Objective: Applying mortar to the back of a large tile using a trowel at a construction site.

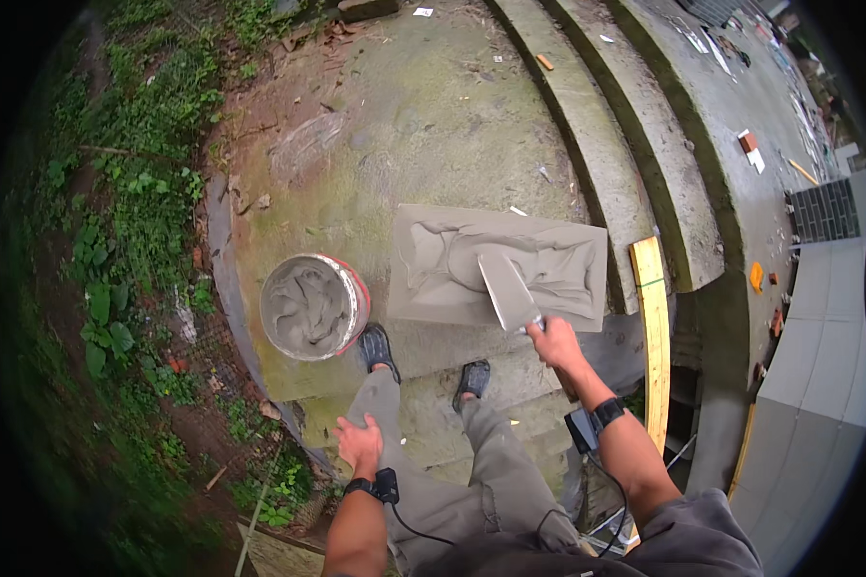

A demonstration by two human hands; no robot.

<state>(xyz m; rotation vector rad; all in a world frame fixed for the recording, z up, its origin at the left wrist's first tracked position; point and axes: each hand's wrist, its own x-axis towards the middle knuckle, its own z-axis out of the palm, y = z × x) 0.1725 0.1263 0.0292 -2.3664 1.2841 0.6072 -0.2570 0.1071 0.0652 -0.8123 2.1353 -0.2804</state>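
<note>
R grip [552,342] wrapped round trowel [509,293], blade over slab [426,304] w/ grey paste [566,262]; L grip [360,445] (part-spread, holding nothing) on trouser leg [379,396], nr bucket [360,310].

The handle of the flat, pale metal trowel [510,293] is mostly covered by the right hand [555,344]; beneath its blade, part of the smeared grey mortar [558,271] is hidden. The bottom of the round white-and-red bucket [360,300] is concealed by its contents. The dark grey fabric shirt [702,539] is cut off by the near edge. Far right, pale scattered scraps [718,52] are too small to be identified.
</note>
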